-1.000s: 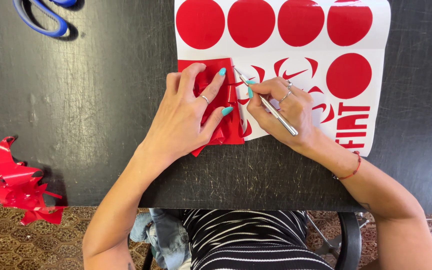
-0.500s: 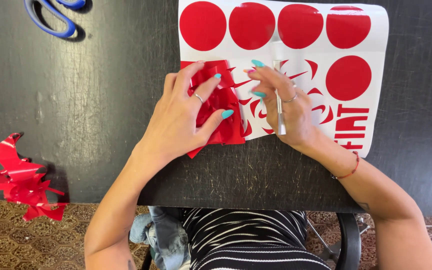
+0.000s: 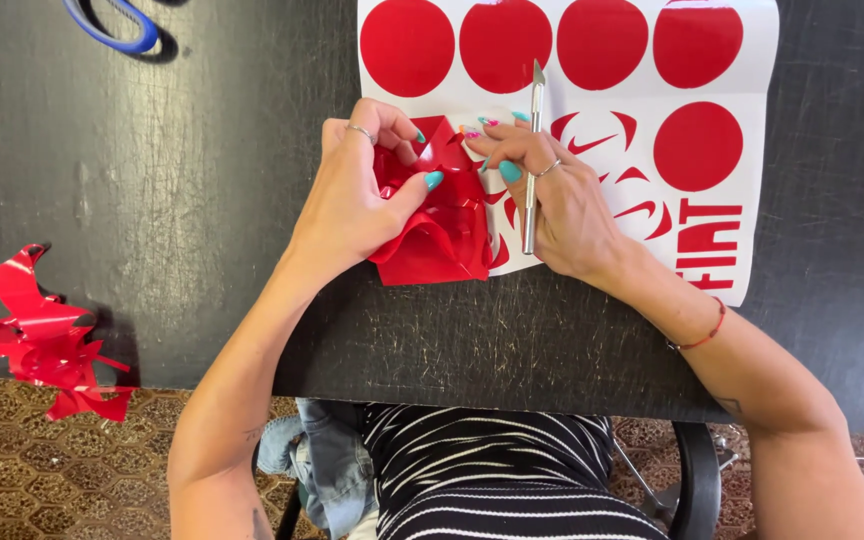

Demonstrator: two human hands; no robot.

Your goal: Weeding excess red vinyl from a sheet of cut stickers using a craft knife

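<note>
A white backing sheet [image 3: 802, 60] with red vinyl circles and cut shapes lies on a black table [image 3: 202, 200]. My left hand [image 3: 352, 195] pinches a crumpled flap of peeled red vinyl [image 3: 437, 235] at the sheet's lower left corner. My right hand [image 3: 562, 205] presses on the sheet beside that flap, fingertips touching the red vinyl. It also holds a slim silver craft knife [image 3: 532, 150], its blade pointing away from me.
Blue-handled scissors [image 3: 112, 25] lie at the table's far left edge. A heap of red vinyl scraps [image 3: 47, 340] hangs at the table's near left corner. Patterned floor and a chair wheel show below the table edge.
My left hand has lifted and bunched the red vinyl flap further off the sheet. The knife in my right hand has swung from slanting to pointing straight away from me.
</note>
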